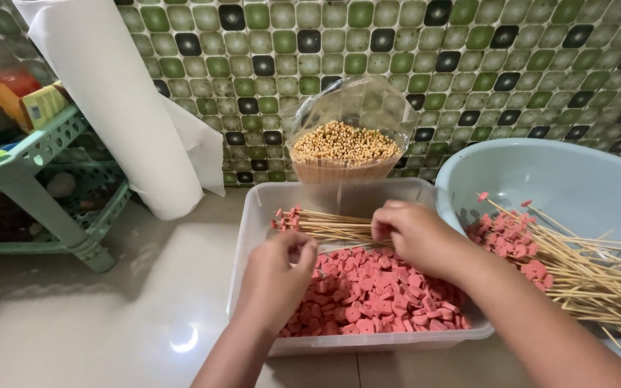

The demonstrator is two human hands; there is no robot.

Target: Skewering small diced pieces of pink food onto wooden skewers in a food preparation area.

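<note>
Skewers [328, 226] crosswise, tips seemingly leftward

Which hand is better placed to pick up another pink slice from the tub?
Left, probably. The left hand hovers directly over the pink slices in the clear tub, while the right hand is curled around the bundle of wooden skewers.
</note>
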